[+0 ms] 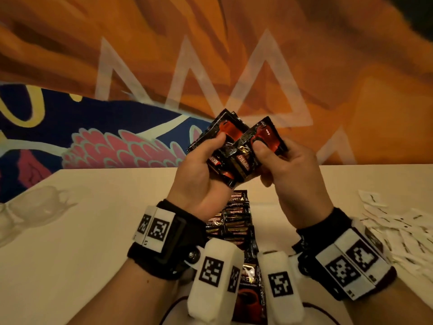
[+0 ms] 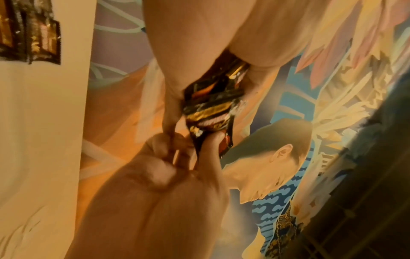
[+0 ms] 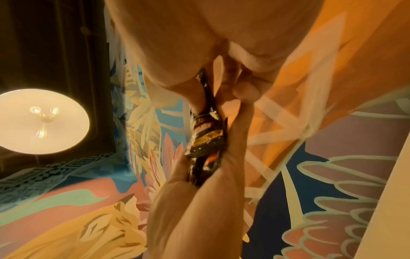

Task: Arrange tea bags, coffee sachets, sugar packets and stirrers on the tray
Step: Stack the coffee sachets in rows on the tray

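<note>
Both hands, left hand (image 1: 199, 174) and right hand (image 1: 290, 174), pinch coffee sachets (image 1: 239, 146) above the tabletop (image 1: 93, 231); sorting seems early, more sachets (image 1: 236, 221) and white packets (image 1: 398, 231) remain loose.

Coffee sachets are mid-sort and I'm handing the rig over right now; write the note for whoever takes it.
Left hand: grips a fanned bunch of black coffee sachets, thumb on top.
Right hand: pinches the front sachet of that bunch, thumb on its face. Both are raised above the table.
Done: a row of sachets lies overlapped below the wrists; whether it sits on the tray cannot be told.
White packets lie loose at the right; a clear plastic piece lies at the left.
Left: lay down the held sachets, then the white packets. Tea bags and stirrers are not in view.
</note>
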Demonstrator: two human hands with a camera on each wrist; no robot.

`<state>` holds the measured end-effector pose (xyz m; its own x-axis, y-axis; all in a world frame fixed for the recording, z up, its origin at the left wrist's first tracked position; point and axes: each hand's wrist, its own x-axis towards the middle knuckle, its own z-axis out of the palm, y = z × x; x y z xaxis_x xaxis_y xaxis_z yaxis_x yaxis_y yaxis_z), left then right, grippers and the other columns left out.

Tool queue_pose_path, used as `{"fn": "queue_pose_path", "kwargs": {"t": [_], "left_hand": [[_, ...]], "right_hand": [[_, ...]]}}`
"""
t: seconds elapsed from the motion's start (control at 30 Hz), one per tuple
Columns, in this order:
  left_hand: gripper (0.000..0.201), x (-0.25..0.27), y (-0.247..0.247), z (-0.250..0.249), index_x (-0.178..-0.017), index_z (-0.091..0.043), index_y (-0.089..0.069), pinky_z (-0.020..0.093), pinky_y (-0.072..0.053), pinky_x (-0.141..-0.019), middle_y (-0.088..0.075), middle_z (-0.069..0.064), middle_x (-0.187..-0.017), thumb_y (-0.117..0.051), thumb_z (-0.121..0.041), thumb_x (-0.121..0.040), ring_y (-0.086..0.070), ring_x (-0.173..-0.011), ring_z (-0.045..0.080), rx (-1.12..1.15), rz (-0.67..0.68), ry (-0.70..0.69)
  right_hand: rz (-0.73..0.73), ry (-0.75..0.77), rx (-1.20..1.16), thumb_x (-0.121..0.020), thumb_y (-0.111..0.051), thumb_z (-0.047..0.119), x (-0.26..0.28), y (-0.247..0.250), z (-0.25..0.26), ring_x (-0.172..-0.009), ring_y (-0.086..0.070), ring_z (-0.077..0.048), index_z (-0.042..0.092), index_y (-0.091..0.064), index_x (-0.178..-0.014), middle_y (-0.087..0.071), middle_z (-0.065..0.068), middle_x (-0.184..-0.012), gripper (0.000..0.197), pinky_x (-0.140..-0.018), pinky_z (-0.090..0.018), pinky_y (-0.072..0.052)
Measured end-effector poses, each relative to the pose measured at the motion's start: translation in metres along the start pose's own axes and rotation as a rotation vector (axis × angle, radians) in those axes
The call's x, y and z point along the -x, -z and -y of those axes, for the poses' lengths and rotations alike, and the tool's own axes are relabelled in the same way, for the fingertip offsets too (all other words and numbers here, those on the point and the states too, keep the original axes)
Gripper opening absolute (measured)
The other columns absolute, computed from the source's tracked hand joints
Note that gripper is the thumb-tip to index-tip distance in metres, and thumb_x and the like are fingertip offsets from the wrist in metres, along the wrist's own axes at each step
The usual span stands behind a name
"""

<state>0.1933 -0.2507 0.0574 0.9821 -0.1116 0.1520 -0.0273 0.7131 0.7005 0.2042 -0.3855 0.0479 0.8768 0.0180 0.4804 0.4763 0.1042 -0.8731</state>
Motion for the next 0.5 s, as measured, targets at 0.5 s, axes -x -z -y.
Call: {"fn": "queue_pose_path", "kwargs": {"t": [0.5], "left_hand": [[0.043,-0.002,0.008,0.004,-0.134,-0.009,-0.048,0.049,-0.052,-0.092,-0.057,0.023,-0.128,-0.054,-0.012,-0.092,-0.06,-0.115,0.037,-0.343,0.082,-0.076]], "right_hand": [[0.034,-0.068,-0.048,-0.082,-0.071,0.012,-0.002,0.003,-0.011,-0.066,-0.056,-0.009,0.016,-0.055,-0.071,-0.061,-0.002,-0.074,0.021,-0.05,-0.014,-0.039]]}}
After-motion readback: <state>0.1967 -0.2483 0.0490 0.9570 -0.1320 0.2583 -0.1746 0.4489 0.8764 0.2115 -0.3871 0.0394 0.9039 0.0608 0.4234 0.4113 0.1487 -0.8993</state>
